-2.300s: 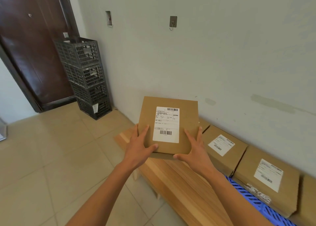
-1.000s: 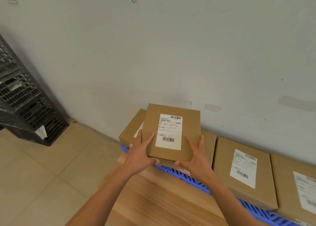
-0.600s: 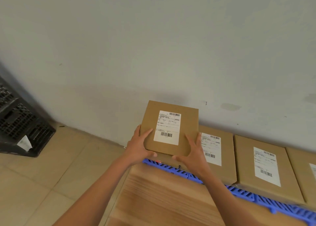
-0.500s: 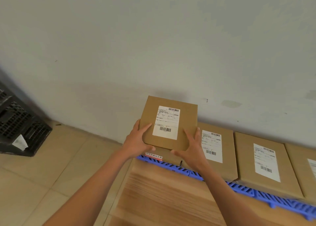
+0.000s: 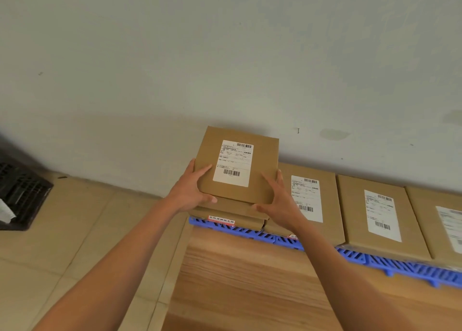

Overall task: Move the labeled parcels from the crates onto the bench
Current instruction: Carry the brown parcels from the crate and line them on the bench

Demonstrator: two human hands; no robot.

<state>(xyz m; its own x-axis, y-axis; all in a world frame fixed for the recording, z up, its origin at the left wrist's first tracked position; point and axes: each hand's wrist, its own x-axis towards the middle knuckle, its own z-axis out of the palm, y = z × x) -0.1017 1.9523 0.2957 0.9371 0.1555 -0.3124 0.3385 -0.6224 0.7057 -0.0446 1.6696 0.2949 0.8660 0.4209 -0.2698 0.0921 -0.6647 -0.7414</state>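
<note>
Two bare hands grip one flat brown cardboard parcel with a white barcode label. Left hand: thumb laid across the parcel's top face, fingers curled under its left edge. Right hand: thumb at the near edge, fingers spread along the right side. The parcel is tilted, far edge raised toward the wall.

Nearest, below both forearms: light wooden bench with striped grain, bare along its near strip.

Directly beneath the grip: a second brown cardboard parcel, carrying a red-and-white sticker on its near face; whether the held parcel touches it cannot be told.

Under that parcel and running away to the right of the grip: blue slotted plastic tray, lying along the far side of the bench and holding a row of parcels.

Contents of the tray, right of the grip, each label up:
- brown labelled parcel just beside the right hand, partly covered by that hand;
- brown labelled parcel next along;
- brown parcel cut by the frame's edge.

Far left of the grip, on the beige tiled floor: black lattice plastic crate, a white paper tag at its near side; contents not visible.

Behind everything: pale painted wall.
</note>
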